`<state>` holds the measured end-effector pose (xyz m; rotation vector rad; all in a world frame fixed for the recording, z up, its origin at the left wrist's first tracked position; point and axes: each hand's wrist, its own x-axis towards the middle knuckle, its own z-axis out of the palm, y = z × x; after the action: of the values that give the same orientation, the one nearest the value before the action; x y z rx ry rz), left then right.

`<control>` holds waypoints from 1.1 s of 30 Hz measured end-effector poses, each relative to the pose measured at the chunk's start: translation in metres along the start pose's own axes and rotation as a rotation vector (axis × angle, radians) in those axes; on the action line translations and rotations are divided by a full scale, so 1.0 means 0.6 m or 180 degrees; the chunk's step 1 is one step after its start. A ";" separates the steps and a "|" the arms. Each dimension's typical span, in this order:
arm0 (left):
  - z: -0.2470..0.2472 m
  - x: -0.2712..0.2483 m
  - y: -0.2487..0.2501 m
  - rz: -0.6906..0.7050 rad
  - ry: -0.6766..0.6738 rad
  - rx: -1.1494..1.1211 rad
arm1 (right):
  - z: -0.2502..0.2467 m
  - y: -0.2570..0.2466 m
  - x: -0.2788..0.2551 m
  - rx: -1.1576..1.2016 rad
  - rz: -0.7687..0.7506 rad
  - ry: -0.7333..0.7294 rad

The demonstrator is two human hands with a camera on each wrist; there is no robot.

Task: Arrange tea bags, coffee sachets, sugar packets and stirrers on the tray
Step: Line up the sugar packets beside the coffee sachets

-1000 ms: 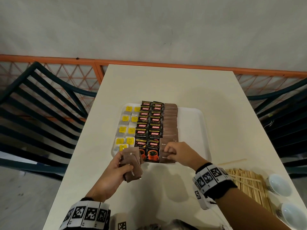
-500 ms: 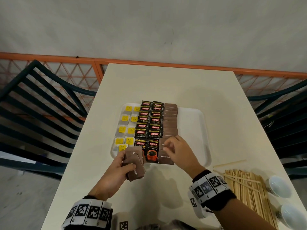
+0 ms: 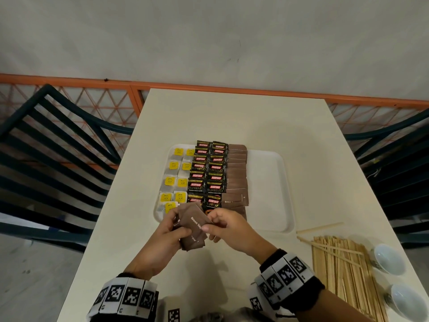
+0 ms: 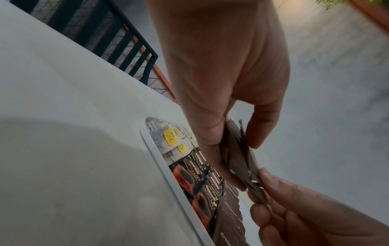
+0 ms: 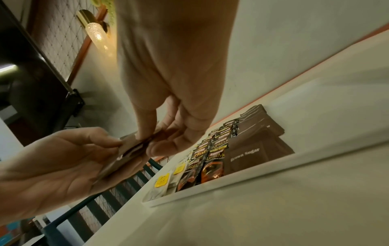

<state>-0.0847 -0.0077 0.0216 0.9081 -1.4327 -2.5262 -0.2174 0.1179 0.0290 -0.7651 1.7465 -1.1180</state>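
Note:
A white tray (image 3: pixel 269 182) holds two columns of yellow-tagged tea bags (image 3: pixel 173 181), two columns of black Kopiko coffee sachets (image 3: pixel 207 175) and one column of brown sugar packets (image 3: pixel 236 175). Just in front of the tray's near edge my left hand (image 3: pixel 167 235) grips a small stack of brown sugar packets (image 3: pixel 193 225). My right hand (image 3: pixel 226 225) pinches the right edge of the top packet in that stack between thumb and fingers. In the left wrist view the stack (image 4: pixel 242 158) fans out between both hands. Wooden stirrers (image 3: pixel 343 273) lie in a pile on the table at the right.
Two small white bowls (image 3: pixel 390 259) stand right of the stirrers, near the table's right edge. One loose stirrer (image 3: pixel 320 227) lies just off the tray's near right corner. The tray's right half is bare. Dark chairs flank the table; an orange railing runs behind.
My right hand has left the sugar column on the tray and come back left to the stack in my left hand, where it now pinches the top packet.

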 end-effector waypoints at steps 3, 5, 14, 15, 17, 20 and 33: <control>0.002 0.000 -0.001 0.0026 -0.0022 -0.0002 | -0.007 0.001 -0.002 0.0320 -0.0004 0.0156; 0.007 0.001 -0.003 0.0029 -0.0008 -0.0023 | -0.014 0.003 -0.005 0.0563 0.0006 0.0305; 0.027 -0.006 -0.023 -0.0086 0.0326 0.0056 | -0.088 0.030 -0.012 0.1163 0.0145 0.1184; 0.029 -0.007 -0.026 -0.0083 0.0392 0.0095 | -0.098 0.034 -0.012 0.1225 0.0140 0.1273; 0.034 -0.009 -0.032 -0.0071 0.0505 0.0202 | -0.120 0.042 -0.011 0.1375 0.0148 0.1440; 0.046 -0.012 -0.038 -0.0004 0.0647 0.0208 | -0.150 0.050 -0.006 0.1507 0.0155 0.1559; 0.066 0.002 -0.063 0.0228 0.1003 0.0108 | -0.159 0.065 0.042 0.0167 0.0253 0.1162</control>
<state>-0.0994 0.0424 0.0053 1.1749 -1.3841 -2.1923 -0.3161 0.1465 0.0023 -0.4746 2.0195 -1.3040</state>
